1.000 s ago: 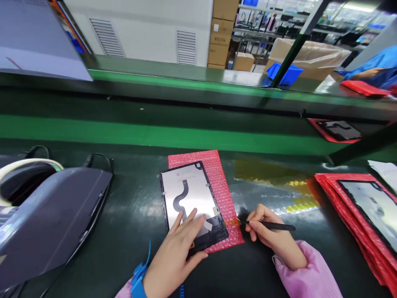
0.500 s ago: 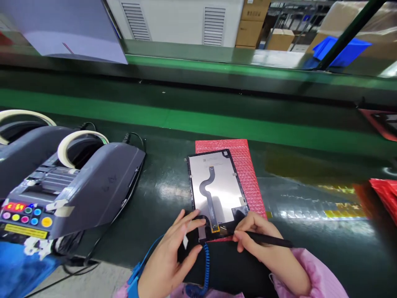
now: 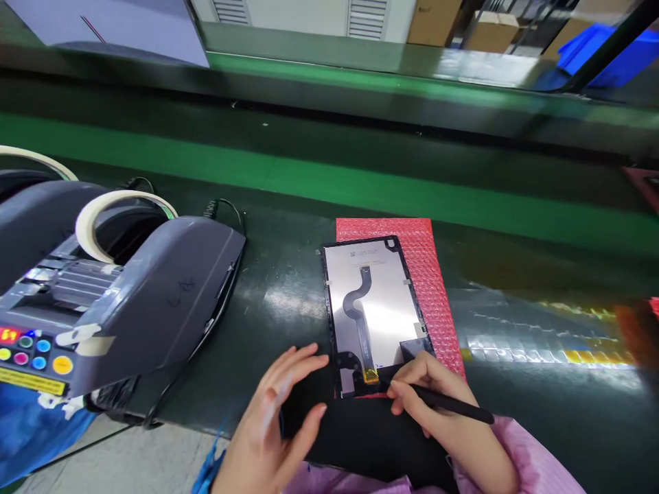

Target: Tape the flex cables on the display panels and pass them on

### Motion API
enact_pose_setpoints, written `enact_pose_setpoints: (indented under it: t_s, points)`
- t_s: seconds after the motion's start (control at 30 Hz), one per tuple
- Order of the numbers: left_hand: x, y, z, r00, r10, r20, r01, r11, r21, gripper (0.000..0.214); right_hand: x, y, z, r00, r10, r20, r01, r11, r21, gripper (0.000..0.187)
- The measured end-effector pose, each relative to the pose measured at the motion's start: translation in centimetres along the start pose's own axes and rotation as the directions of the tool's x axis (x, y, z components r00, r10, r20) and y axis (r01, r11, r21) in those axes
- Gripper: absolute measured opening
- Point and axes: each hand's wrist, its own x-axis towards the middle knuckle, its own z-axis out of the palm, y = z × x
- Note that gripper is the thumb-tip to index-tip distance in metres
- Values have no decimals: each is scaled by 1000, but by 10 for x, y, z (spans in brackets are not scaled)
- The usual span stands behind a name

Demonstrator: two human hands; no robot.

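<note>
A tablet-sized display panel (image 3: 386,302) lies with its silvery back facing up. A dark ribbon cable (image 3: 354,302) snakes down it to a gold-coloured end (image 3: 371,376) near the lower edge. Over that edge, my right hand (image 3: 432,394) grips a slim black tool (image 3: 458,405), pen-like or tweezers-like; its tip is hard to make out against the dark border. My left hand (image 3: 281,412) hovers just left of the panel's lower corner, fingers spread and apart from it. A whitish patch shows on one of its fingers; I cannot tell what it is.
Red bubble wrap (image 3: 437,295) lies under the panel on the dark green table (image 3: 288,274). At left stand two grey tape dispensers (image 3: 169,288) with tape rolls and a trailing cable (image 3: 221,309). A blue bin (image 3: 607,55) sits beyond the far edge.
My left hand has drawn back from the panel's lower left corner. A small white piece by its fingers is no longer visible. The camera view has shifted; my right hand keeps the black tool.
</note>
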Motion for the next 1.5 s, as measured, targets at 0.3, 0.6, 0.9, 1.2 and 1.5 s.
enact_pose_setpoints:
  t_s: [0.3,0.6,0.9,1.2,1.5]
  points:
    - [-1,1,21,984,159,86,-143,975,-168,92,-1,-4,3,999,20,-28,-20,1000,-4,37]
    - [3,6,21,981,138,134,-126,987,-96,91,-2,4,0,1000,4,-3,-4,999,-33,31]
    - [4,4,23,980,137,147,-123,987,-102,96,-3,2,1,1000,23,-13,-23,999,-30,29]
    - [11,8,28,956,224,188,-230,973,6,69,0,12,-8,995,-18,101,24,998,-62,22]
    - [12,7,29,906,319,280,-388,889,243,49,-1,6,-14,998,-2,-65,1,1000,-16,23]
